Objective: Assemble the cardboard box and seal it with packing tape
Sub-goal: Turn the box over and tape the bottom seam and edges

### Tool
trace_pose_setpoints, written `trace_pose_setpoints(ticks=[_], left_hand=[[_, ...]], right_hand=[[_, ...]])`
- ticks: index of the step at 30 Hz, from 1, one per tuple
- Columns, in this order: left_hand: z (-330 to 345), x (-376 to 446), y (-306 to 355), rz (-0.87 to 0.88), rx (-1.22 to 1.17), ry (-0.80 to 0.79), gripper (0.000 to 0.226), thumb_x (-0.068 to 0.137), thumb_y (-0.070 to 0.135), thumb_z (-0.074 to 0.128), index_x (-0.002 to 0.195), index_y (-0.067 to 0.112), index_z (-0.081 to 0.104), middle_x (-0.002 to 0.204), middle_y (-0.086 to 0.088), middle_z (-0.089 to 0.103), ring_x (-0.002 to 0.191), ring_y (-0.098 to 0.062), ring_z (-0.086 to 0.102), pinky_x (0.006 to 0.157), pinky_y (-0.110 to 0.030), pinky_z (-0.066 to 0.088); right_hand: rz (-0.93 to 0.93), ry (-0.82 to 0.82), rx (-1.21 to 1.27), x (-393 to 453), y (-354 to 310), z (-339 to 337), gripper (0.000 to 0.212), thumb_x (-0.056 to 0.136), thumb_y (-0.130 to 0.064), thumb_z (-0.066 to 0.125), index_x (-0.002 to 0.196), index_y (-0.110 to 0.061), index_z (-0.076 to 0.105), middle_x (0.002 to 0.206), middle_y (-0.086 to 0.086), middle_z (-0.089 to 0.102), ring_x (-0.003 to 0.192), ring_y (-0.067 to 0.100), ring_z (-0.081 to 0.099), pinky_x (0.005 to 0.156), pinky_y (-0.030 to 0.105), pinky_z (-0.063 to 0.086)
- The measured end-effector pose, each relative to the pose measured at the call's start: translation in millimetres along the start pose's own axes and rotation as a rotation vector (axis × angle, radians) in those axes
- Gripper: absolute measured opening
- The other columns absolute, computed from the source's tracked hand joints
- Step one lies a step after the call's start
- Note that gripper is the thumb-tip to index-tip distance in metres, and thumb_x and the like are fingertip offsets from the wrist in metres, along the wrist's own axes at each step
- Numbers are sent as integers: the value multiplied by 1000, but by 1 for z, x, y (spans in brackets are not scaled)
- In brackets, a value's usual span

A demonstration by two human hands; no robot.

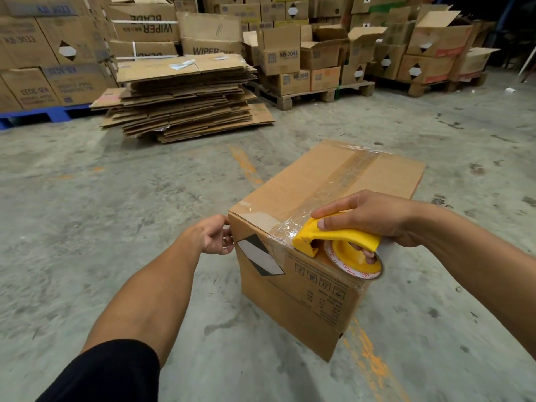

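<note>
A brown cardboard box (290, 184) stands on the concrete floor with its top flaps folded flat. A strip of clear packing tape (345, 177) runs along the top seam from the far edge to the near edge. My right hand (368, 219) grips a yellow tape dispenser (333, 236), pressed at the near top edge, its roll hanging over the front face. My left hand (216, 235) rests against the box's near left corner, fingers curled on the edge.
A stack of flattened cardboard (185, 97) lies on the floor ahead. Behind it stand pallets of stacked cartons (290, 56), with a blue pallet (43, 113) at the far left. Faded orange floor markings (246, 166) run under the box.
</note>
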State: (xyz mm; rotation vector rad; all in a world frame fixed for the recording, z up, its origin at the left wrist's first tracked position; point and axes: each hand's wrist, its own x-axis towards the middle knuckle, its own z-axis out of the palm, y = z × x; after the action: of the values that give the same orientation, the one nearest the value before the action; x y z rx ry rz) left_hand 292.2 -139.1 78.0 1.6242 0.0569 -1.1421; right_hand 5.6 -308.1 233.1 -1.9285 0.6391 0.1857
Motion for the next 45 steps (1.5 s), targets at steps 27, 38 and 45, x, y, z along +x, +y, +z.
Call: trace_pose_setpoints(ticks=[27,38,45], left_hand=[[23,-72,-2,840,310,72,69,98,60,8,141,27,50,146,-2,49,132,-19,46,110,-39,32],[31,-51,-23,917,490,226,77,87,78,13,145,37,42,153,5,40,143,-13,31,118,-35,21],[45,-58,-19,1174,1314,263,75,95,63,-1,149,27,36,158,8,29,148,-2,7,121,-40,-4]], right_hand=[[-31,26,10,-1,2,2,31,81,-28,78,113,-26,74,87,11,75,47,23,56,35,27,49],[-58,49,-40,1,4,1,35,84,-31,76,118,-26,72,94,5,73,38,5,59,34,18,46],[-49,17,4,-3,1,2,35,85,-25,74,120,-23,70,91,13,74,38,16,56,33,24,49]])
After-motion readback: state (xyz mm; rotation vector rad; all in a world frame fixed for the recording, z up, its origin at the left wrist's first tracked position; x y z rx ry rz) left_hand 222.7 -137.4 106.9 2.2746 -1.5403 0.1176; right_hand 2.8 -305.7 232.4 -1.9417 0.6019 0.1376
